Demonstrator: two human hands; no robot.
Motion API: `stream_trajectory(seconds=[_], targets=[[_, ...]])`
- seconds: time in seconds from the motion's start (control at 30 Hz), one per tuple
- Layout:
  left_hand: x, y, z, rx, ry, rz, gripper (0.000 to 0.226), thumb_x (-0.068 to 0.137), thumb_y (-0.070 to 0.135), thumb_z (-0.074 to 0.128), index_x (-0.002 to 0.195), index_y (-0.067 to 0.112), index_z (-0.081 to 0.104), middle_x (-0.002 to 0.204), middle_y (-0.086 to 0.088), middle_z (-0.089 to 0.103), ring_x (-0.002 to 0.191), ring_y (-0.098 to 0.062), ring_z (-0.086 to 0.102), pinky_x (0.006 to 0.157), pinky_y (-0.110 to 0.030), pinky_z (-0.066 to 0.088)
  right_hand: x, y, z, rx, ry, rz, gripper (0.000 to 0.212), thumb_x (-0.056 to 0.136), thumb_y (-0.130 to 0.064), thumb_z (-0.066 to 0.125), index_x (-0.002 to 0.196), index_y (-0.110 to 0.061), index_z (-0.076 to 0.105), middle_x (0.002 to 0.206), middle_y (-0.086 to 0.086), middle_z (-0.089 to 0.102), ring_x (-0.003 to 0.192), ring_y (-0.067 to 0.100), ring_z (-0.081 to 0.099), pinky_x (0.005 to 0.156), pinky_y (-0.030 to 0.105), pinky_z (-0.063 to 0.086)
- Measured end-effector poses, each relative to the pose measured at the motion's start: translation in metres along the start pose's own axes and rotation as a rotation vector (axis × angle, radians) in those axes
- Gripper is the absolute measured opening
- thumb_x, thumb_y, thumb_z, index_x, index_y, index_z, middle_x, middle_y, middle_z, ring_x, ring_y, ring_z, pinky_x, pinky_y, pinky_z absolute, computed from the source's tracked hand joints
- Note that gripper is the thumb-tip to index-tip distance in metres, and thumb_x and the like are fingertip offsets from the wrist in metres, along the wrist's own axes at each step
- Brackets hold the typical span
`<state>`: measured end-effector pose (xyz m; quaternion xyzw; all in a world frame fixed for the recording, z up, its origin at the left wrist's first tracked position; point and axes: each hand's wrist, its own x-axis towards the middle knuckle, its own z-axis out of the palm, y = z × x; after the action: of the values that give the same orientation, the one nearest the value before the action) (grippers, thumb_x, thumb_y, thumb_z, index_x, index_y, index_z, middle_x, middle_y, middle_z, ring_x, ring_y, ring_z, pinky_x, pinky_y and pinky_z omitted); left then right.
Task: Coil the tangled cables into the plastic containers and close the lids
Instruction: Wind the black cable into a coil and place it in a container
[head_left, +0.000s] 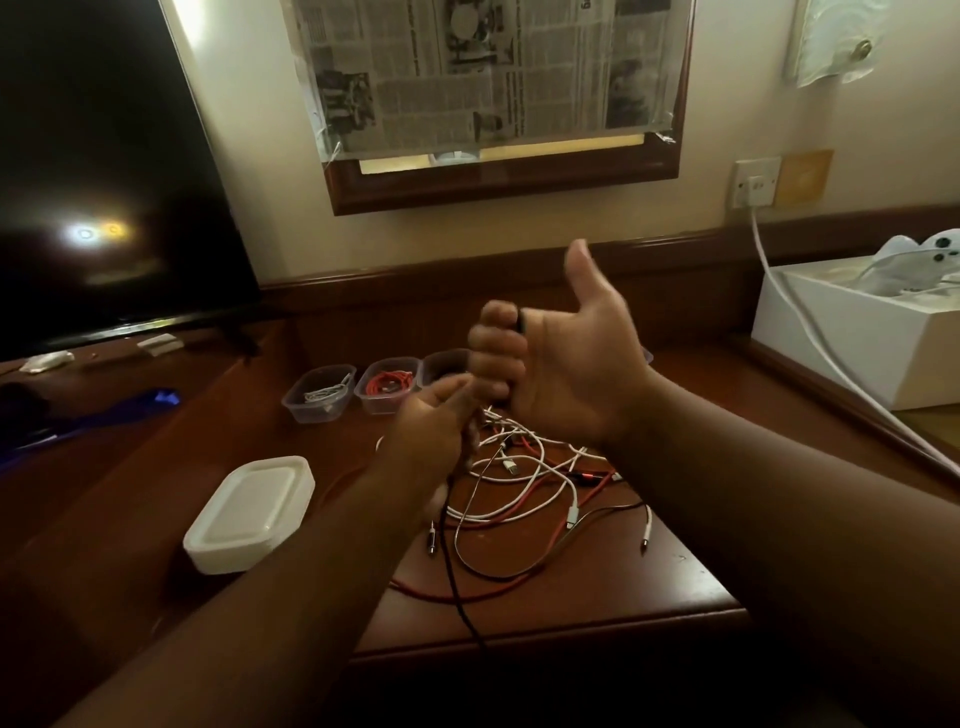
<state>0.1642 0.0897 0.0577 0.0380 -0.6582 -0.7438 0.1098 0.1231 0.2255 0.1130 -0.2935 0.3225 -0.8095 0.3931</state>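
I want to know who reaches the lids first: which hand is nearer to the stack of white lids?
Left. The left hand is just right of the stack of white lids; the right hand is farther right and higher.

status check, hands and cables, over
Right hand winding black cable round its fingers; left hand feeding it. Tangle still on desk. Two containers filled, unlidded.

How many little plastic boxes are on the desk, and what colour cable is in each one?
Box with white cable: 1
Box with red cable: 1
Box with dark contents, partly hidden by the hand: 1
Total open boxes in view: 3
The stack of white lids lies apart, none fitted yet.
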Motion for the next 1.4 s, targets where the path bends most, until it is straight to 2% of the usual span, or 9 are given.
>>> stream_trajectory(seconds=[0.17, 0.27, 0.37, 0.53, 0.77, 0.97, 1.13, 1.27, 1.4], targets=[[-0.011, -0.007, 0.001, 0.468, -0.111, 0.154, 0.021, 0.099, 0.027, 0.055, 0.093, 0.026, 0.075, 0.070, 0.015, 0.067, 0.058, 0.002, 0.057, 0.057, -0.016, 0.041, 0.004, -0.009, -0.007, -0.732, 0.323, -0.384, 0.061, 0.086, -0.070, 0.019, 0.079, -0.016, 0.047, 0.071, 0.002, 0.044, 0.063, 0.017, 0.043, 0.063, 0.030, 0.038], [-0.007, 0.010, -0.010, 0.516, -0.055, 0.269, 0.014, 0.096, 0.020, 0.060, 0.092, 0.028, 0.071, 0.080, 0.011, 0.072, 0.071, 0.000, 0.066, 0.059, -0.014, 0.049, -0.001, -0.001, -0.011, -1.661, 0.428, -0.309, 0.059, 0.092, -0.069, 0.020, 0.082, -0.020, 0.052, 0.079, 0.002, 0.053, 0.068, 0.015, 0.050, 0.064, 0.029, 0.040], [-0.002, 0.022, -0.021, 0.588, -0.049, 0.419, 0.018, 0.095, 0.015, 0.061, 0.090, 0.028, 0.071, 0.079, 0.002, 0.073, 0.070, -0.009, 0.069, 0.060, -0.021, 0.054, -0.003, 0.014, -0.008, -1.982, 0.353, -0.206, 0.056, 0.085, -0.069, 0.017, 0.072, -0.023, 0.046, 0.067, -0.003, 0.048, 0.057, 0.009, 0.042, 0.054, 0.024, 0.031], [0.001, 0.018, -0.027, 0.437, -0.042, 0.422, 0.008, 0.084, 0.023, 0.071, 0.089, 0.017, 0.071, 0.085, -0.003, 0.074, 0.082, -0.017, 0.072, 0.073, -0.030, 0.059, 0.002, 0.017, 0.004, -1.621, 0.454, -0.018, 0.071, 0.095, -0.067, 0.016, 0.073, -0.013, 0.057, 0.061, 0.001, 0.051, 0.055, 0.013, 0.046, 0.054, 0.026, 0.037], [-0.001, 0.009, -0.027, 0.059, -0.124, 0.137, 0.014, 0.071, 0.031, 0.071, 0.078, 0.018, 0.069, 0.061, 0.002, 0.059, 0.046, -0.007, 0.047, 0.042, -0.018, 0.038, -0.004, 0.006, -0.005, -0.519, 0.157, 0.463, 0.080, 0.086, -0.082, 0.016, 0.076, -0.012, 0.053, 0.050, -0.005, 0.033, 0.040, 0.008, 0.026, 0.045, 0.023, 0.014], [-0.003, -0.005, -0.002, -0.051, -0.016, 0.126, 0.014, 0.095, 0.027, 0.058, 0.084, 0.024, 0.066, 0.050, 0.006, 0.041, 0.040, -0.005, 0.032, 0.038, -0.017, 0.026, 0.003, 0.008, 0.005, 0.100, 0.078, -0.052, 0.082, 0.082, -0.087, 0.020, 0.080, -0.011, 0.052, 0.064, -0.001, 0.039, 0.054, 0.014, 0.039, 0.055, 0.027, 0.032], [-0.009, -0.006, -0.006, 0.573, -0.080, 0.321, 0.015, 0.098, 0.024, 0.058, 0.093, 0.032, 0.070, 0.077, 0.012, 0.069, 0.071, 0.002, 0.065, 0.059, -0.013, 0.048, 0.015, 0.003, -0.011, -0.683, 0.454, -0.425, 0.067, 0.095, -0.069, 0.015, 0.082, -0.015, 0.052, 0.069, 0.001, 0.048, 0.062, 0.014, 0.046, 0.061, 0.030, 0.040], [0.000, 0.013, -0.025, 0.729, -0.045, 0.528, 0.008, 0.094, 0.021, 0.065, 0.093, 0.024, 0.072, 0.082, 0.009, 0.071, 0.076, -0.002, 0.067, 0.063, -0.021, 0.054, 0.003, 0.018, -0.019, -1.710, 0.409, -0.149, 0.065, 0.084, -0.070, 0.014, 0.076, -0.017, 0.051, 0.069, 0.000, 0.047, 0.060, 0.011, 0.042, 0.057, 0.029, 0.036], [0.003, 0.018, -0.034, 0.796, -0.077, 0.626, 0.009, 0.087, 0.028, 0.072, 0.092, 0.021, 0.072, 0.083, 0.008, 0.071, 0.080, -0.008, 0.069, 0.071, -0.031, 0.059, 0.004, 0.031, -0.012, -1.508, 0.372, 0.016, 0.075, 0.083, -0.075, 0.007, 0.064, -0.017, 0.050, 0.058, -0.001, 0.046, 0.049, 0.010, 0.039, 0.054, 0.028, 0.034]])
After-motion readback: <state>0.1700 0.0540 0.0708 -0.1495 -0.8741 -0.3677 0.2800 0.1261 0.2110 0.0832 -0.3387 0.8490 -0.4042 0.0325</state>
